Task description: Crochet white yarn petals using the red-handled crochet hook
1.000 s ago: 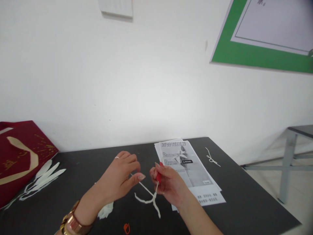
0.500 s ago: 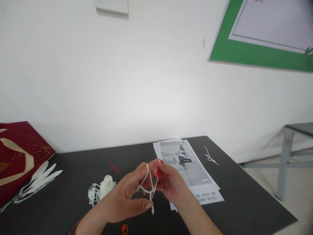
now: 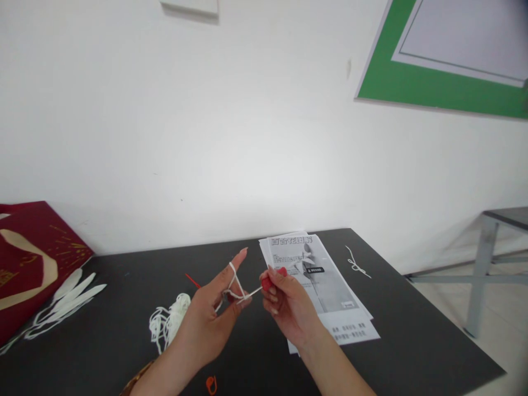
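White yarn (image 3: 235, 279) loops round the raised index finger of my left hand (image 3: 214, 311), and its thumb and another finger pinch the yarn lower down. My right hand (image 3: 289, 305) is closed on the red handle (image 3: 274, 279) of a thin metal crochet hook. The hook's shaft points left and its tip meets the yarn at my left thumb. A ball of white yarn (image 3: 177, 319) lies on the black table (image 3: 247, 363), partly behind my left forearm.
Printed sheets (image 3: 334, 291) lie beyond my right hand. A short knotted yarn piece (image 3: 355, 264) is at the right, white crocheted leaf-like pieces (image 3: 78, 294) and a dark red bag (image 3: 37, 258) at the left. An orange stitch marker (image 3: 211, 385) lies near the front, a red needle (image 3: 192, 280) farther back.
The hands have moved apart. My left index finger now points up, the left thumb has closed on the yarn, and the hook's shaft has come into sight.
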`<state>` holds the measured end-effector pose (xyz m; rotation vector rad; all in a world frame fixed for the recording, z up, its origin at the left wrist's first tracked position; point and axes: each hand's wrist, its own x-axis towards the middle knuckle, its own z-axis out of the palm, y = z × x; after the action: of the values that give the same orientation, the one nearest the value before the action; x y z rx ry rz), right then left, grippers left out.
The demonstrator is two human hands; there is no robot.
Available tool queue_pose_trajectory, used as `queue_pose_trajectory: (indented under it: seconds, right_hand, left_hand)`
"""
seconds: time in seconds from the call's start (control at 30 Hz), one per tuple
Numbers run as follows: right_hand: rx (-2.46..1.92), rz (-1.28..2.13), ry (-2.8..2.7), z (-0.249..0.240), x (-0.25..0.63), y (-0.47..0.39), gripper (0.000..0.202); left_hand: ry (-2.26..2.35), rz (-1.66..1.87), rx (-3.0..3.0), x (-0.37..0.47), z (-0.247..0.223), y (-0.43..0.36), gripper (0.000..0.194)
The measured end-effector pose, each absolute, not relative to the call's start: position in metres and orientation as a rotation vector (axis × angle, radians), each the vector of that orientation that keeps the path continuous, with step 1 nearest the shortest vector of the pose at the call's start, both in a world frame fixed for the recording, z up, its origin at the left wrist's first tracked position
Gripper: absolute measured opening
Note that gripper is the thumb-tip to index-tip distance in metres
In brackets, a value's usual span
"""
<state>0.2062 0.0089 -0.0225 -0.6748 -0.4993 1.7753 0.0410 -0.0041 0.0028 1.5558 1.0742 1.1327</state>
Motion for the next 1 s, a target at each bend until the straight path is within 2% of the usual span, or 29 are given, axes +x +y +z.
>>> queue_pose_trajectory:
  seconds: [0.13,0.3,0.47,0.83,1.0]
  right_hand:
    - [-0.683,1.712,-0.487,-0.021,0.204,0.007,0.021]
    - [-0.701,1.624,-0.514,-0.023,0.198,0.005,0.021]
    - [-0.721,1.576,-0.597,-0.026,0.192,0.003,0.021]
    - [-0.757,1.421,-0.758,-0.024,0.196,0.006,0.018]
    - [-0.778,1.435,-0.84,-0.025,0.196,0.005,0.018]
  left_hand:
    - [0.94,1.293,1.071,0.048,-0.008,-0.002,0.083]
    - [0.827,1.456,0.779,0.059,-0.019,-0.004,0.08]
    - [0.841,1.535,0.739,0.06,-0.026,-0.005,0.074]
    - [0.831,1.207,1.112,0.036,0.001,0.005,0.086]
    - [0.939,1.086,1.244,0.026,0.002,0.011,0.074]
